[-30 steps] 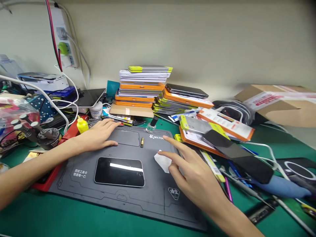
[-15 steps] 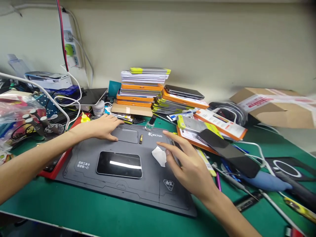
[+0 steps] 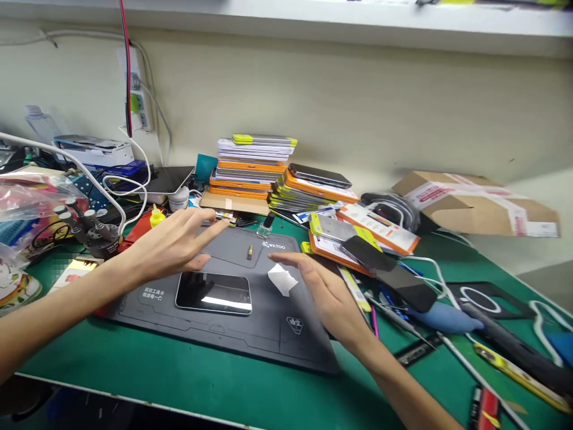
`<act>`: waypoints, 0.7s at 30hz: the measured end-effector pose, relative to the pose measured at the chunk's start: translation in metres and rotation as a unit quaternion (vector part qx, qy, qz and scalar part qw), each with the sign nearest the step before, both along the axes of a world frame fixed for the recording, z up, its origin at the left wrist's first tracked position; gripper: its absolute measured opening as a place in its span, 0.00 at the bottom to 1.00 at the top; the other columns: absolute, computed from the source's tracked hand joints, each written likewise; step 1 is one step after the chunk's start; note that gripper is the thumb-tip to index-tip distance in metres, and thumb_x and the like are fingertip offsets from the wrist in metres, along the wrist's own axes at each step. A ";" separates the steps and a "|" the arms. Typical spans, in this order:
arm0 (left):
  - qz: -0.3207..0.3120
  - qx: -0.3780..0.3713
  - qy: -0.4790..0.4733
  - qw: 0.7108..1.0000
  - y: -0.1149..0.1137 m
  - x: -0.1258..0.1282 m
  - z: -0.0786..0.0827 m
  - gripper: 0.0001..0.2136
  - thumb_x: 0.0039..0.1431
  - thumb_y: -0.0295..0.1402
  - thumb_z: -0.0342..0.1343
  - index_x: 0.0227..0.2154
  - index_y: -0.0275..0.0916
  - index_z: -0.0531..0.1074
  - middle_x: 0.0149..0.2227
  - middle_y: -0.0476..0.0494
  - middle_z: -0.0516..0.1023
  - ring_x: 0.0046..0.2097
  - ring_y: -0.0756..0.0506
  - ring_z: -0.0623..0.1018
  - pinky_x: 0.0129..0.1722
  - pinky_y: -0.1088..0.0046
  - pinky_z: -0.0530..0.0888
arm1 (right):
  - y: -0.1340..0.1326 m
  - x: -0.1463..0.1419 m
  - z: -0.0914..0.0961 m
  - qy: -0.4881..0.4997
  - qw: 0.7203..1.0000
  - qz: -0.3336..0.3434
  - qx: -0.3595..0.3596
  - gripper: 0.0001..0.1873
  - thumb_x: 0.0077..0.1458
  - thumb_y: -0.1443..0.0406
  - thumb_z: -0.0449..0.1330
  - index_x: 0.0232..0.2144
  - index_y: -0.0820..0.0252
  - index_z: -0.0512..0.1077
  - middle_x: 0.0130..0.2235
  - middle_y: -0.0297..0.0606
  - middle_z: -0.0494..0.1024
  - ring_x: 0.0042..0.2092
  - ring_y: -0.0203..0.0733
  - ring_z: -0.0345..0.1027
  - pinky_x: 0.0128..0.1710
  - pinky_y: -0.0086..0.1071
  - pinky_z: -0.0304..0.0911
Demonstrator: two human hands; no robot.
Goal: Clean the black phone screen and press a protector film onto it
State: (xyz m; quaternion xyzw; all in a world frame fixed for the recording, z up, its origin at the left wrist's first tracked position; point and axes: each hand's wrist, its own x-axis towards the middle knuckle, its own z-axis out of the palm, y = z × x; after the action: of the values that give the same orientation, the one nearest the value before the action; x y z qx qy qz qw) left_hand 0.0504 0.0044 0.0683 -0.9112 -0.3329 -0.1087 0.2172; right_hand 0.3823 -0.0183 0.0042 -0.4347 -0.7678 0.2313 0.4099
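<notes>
A smartphone (image 3: 213,293) lies screen up on a dark grey work mat (image 3: 268,338), with a bright reflection across its glass. Over the phone's upper left side hovers my left hand (image 3: 179,239), fingers apart, holding nothing. My right hand (image 3: 329,295) is at the mat's right side, fingers stretched toward the left and nothing held. Just left of its fingertips is a crumpled white tissue (image 3: 282,279). A small brass-coloured piece (image 3: 249,252) lies on the mat between the hands, and a small glass bottle with a black cap (image 3: 265,229) stands at the mat's back edge.
Stacked flat boxes (image 3: 253,173) stand at the back. Phone packages (image 3: 376,230), a blue air blower (image 3: 447,318) and a screwdriver (image 3: 398,313) crowd the right. A cardboard box (image 3: 474,200) sits behind them. On the left are a tool holder (image 3: 101,239) and cables.
My left hand has lifted off the mat's back left and come nearer the phone. The right hand has drawn its fingers closer together. The camera view has tilted up and shifted.
</notes>
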 end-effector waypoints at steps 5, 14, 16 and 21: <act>-0.059 0.145 -0.031 0.987 -0.034 -0.007 0.006 0.35 0.74 0.32 0.58 0.77 0.49 0.50 0.62 0.37 0.77 0.62 0.38 0.78 0.63 0.58 0.77 | -0.005 -0.016 0.032 0.019 0.990 0.110 -0.090 0.39 0.76 0.40 0.34 0.63 0.45 0.78 0.60 0.40 0.84 0.62 0.50 0.78 0.64 0.52 0.74; -0.048 0.137 -0.004 0.989 -0.041 -0.008 0.008 0.31 0.76 0.29 0.55 0.76 0.54 0.55 0.64 0.45 0.79 0.65 0.43 0.77 0.66 0.64 0.73 | 0.006 -0.030 0.045 0.074 0.958 0.229 -0.155 0.31 0.74 0.40 0.48 0.56 0.47 0.81 0.55 0.44 0.85 0.50 0.51 0.83 0.46 0.43 0.81; -0.056 0.148 -0.017 0.987 -0.041 -0.006 0.008 0.29 0.76 0.29 0.55 0.75 0.52 0.57 0.64 0.45 0.79 0.65 0.43 0.76 0.66 0.65 0.73 | 0.007 -0.028 0.046 0.073 0.956 0.234 -0.162 0.29 0.75 0.43 0.47 0.57 0.47 0.81 0.56 0.45 0.85 0.50 0.52 0.84 0.43 0.42 0.81; -0.066 0.089 -0.036 0.993 -0.037 0.004 0.002 0.30 0.76 0.29 0.56 0.74 0.62 0.58 0.63 0.51 0.80 0.65 0.46 0.77 0.66 0.66 0.73 | 0.011 -0.019 0.043 0.094 0.959 0.213 -0.163 0.24 0.75 0.47 0.51 0.58 0.44 0.80 0.61 0.41 0.83 0.55 0.53 0.83 0.50 0.45 0.82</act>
State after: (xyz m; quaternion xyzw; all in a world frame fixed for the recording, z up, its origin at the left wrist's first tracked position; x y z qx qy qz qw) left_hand 0.0541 -0.0326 0.0699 -0.9038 -0.2687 -0.1842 0.2774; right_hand 0.3628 -0.0070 0.0470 -0.2980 -0.7523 0.4754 0.3452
